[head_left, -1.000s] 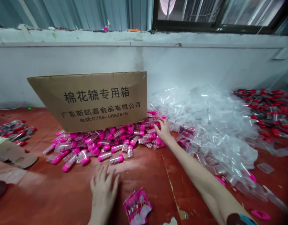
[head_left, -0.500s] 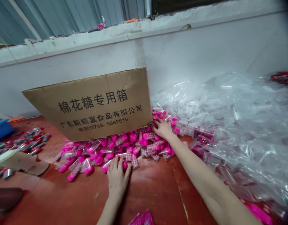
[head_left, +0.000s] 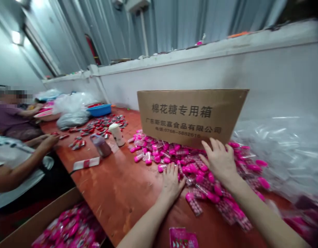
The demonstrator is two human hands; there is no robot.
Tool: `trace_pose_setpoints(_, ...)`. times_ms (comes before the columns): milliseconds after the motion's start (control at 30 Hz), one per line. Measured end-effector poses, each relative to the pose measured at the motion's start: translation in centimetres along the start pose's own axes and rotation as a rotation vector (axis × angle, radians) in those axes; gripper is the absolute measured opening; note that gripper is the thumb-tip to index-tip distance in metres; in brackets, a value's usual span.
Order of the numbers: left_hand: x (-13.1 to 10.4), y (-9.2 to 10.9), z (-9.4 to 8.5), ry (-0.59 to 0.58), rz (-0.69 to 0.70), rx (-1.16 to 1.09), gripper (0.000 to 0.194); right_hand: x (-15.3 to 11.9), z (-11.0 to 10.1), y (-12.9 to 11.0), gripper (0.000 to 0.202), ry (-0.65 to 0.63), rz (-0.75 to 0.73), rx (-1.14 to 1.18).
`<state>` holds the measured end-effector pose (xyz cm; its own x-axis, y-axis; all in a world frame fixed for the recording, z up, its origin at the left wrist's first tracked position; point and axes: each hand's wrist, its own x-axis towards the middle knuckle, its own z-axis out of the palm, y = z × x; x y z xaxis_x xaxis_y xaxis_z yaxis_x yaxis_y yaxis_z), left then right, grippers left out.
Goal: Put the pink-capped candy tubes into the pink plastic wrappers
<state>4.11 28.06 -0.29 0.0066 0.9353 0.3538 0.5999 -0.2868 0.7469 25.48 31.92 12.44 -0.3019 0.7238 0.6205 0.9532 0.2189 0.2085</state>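
Note:
A loose heap of small clear tubes with bright pink caps (head_left: 200, 177) lies on the red table (head_left: 122, 193), pale beads showing inside some. My left hand (head_left: 171, 182) rests on the heap's near edge, palm down, fingers spread and touching tubes. Over the right part of the heap is my right hand (head_left: 219, 160), fingers apart and raised before the lower right of a cardboard carton (head_left: 185, 115) with black lettering. No tube shows in its grasp. The carton stands tilted behind the heap. Pink printed packets (head_left: 182, 237) lie at the near edge.
Clear plastic bags (head_left: 283, 151) pile up at the right. Leftward stand a white cup (head_left: 117, 134), a dark-filled container (head_left: 100, 145), red-capped tubes (head_left: 104, 124) and a blue basin (head_left: 99, 110). Two people sit left; an open box of pink packets (head_left: 71, 227) stands below the table.
The view has swung left, bringing in the people and the low box. My right hand has shifted from beside the carton's right edge to its front; tubes now spread nearer on the right.

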Motion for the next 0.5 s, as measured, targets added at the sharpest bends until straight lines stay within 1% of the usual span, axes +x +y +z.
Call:
trace_pose_setpoints(33, -0.2, 0.0, 0.1, 0.013, 0.013, -0.035, 0.061, 1.0, -0.1, -0.7, 0.051, 0.072, -0.053, 0.008)
trace_pose_setpoints(67, -0.4, 0.0, 0.1, 0.023, 0.029, -0.066, 0.061, 1.9, 0.3, -1.4, 0.053, 0.119, -0.112, 0.025)
trace_pose_setpoints(100, -0.6, 0.0, 0.2, 0.03, 0.043, -0.092, 0.061, 2.7, 1.0, -2.0, 0.056, 0.139, -0.175, 0.043)
trace_pose_setpoints(167, -0.8, 0.0, 0.3, 0.031, 0.06, -0.122, 0.061, 3.6, 3.4, -3.0, 0.061, 0.15, -0.281, 0.067)
trace_pose_setpoints(200, -0.9, 0.0, 0.4, 0.029, 0.063, -0.123, 0.061, 3.9, 4.8, -3.3, 0.062, 0.152, -0.309, 0.065)
trace_pose_setpoints(267, -0.8, -0.1, 0.4, 0.023, 0.075, -0.096, 0.063, 4.3, 7.4, -3.4, 0.063, 0.197, -0.303, 0.064)
trace_pose_setpoints(333, -0.7, -0.3, 0.5, 0.005, 0.088, -0.042, 0.065, 4.8, 8.9, -3.2, 0.064, 0.219, -0.281, 0.061)
trace_pose_setpoints(400, -0.5, -0.5, 0.4, -0.021, 0.091, 0.021, 0.066, 5.6, 8.8, -2.9, 0.066, 0.207, -0.282, 0.047)
trace_pose_setpoints(433, -0.5, -0.6, 0.4, -0.036, 0.091, 0.05, 0.067, 6.2, 8.1, -2.8, 0.066, 0.196, -0.283, 0.031)
trace_pose_setpoints(500, -0.3, -0.7, 0.4, -0.056, 0.097, 0.102, 0.069, 7.7, 6.0, -2.5, 0.065, 0.175, -0.273, -0.016)
